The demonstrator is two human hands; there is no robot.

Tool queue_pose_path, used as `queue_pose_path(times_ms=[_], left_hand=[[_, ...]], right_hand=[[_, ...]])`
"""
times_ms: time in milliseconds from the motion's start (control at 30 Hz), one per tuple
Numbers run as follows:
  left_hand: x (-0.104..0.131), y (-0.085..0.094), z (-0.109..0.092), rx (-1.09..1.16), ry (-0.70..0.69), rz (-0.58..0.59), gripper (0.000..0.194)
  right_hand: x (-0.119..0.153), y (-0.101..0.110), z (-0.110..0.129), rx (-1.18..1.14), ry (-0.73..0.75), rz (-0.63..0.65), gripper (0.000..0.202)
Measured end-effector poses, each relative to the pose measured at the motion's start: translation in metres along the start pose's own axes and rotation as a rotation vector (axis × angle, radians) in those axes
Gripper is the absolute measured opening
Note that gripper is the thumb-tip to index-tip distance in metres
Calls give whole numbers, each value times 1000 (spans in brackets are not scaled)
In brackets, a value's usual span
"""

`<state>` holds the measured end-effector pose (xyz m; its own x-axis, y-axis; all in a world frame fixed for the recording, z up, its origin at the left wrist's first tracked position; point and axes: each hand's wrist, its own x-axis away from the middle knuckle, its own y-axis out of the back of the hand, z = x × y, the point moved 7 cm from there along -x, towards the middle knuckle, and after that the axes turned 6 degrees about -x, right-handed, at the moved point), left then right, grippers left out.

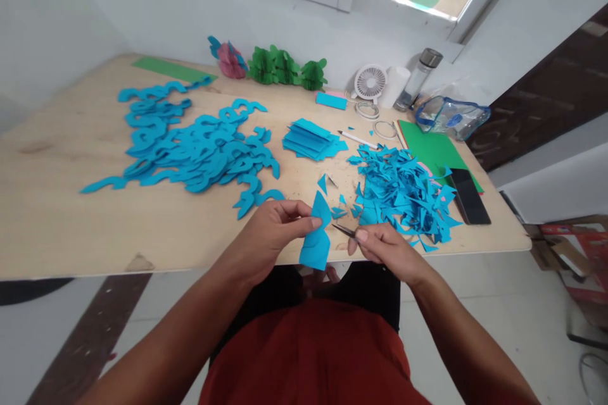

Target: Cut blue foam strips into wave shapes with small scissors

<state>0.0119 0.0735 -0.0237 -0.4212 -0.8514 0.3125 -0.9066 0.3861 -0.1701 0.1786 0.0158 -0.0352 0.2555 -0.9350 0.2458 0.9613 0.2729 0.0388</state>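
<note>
Between thumb and fingers, my left hand [282,226] pinches a blue paper piece [316,247] with a partly curved edge, over the table's front edge. My right hand [382,245] is closed on a small pair of scissors [342,229]; its dark blades point left at the paper, a small gap apart from it. The handles are mostly hidden by my fingers. Small blue offcuts [339,212] lie just beyond both hands. Right of them is a heap of blue paper scraps [403,196]. Wavy blue cutouts [204,149] are piled to the left.
A stack of blue paper rectangles [311,139] lies mid-table beside a white pen [356,138]. Along the wall stand green paper shapes [280,66], a small fan [370,82] and a bottle [418,79]. A phone [470,196] and green sheets [434,152] are at right.
</note>
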Motion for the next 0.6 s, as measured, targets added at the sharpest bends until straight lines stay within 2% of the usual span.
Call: queue_pose_path(times_ms=[167,400,600], left_hand=[[-1,-1,-9,-180,3,57,15],[-2,-2,-9,-305,-19,142,14],[-3,-4,-11,-376,-2,181,19]], right_hand=[[-4,4,7,126,-33,150,48],[-9,-4,22,253,-31,235,50],[-13,-4,23,318,-37,280,49]])
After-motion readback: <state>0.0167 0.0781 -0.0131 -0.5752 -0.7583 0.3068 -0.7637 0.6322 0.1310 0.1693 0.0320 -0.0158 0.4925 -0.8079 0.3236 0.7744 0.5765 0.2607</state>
